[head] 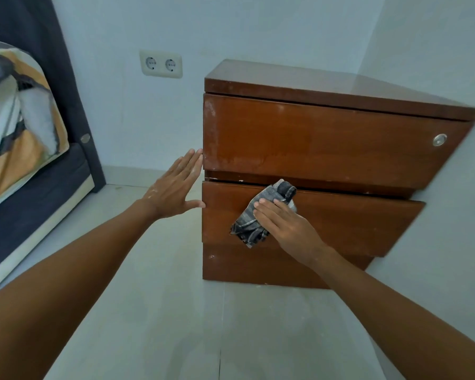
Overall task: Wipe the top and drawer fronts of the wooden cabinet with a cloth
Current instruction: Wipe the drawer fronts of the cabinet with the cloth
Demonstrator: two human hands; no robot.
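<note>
A brown wooden cabinet [327, 138] with two drawer fronts stands in the room's corner, its top bare. The lower drawer [354, 223] sits slightly pulled out. A dark grey checked cloth [251, 224] is pressed flat against the left part of that lower drawer front by my right hand [283, 224]. My left hand [176, 185] is spread, its fingertips touching the cabinet's left edge at the level of the gap between the drawers. Pale dusty smears show on the upper drawer front [231, 157], mostly along its left and lower edge.
A bed with a dark frame [74, 111] and a patterned pillow [17, 119] stands at the left. A double wall socket [161, 63] is on the wall left of the cabinet. A round lock [439, 139] sits at the upper drawer's right end. Pale tiled floor [176, 311] lies below.
</note>
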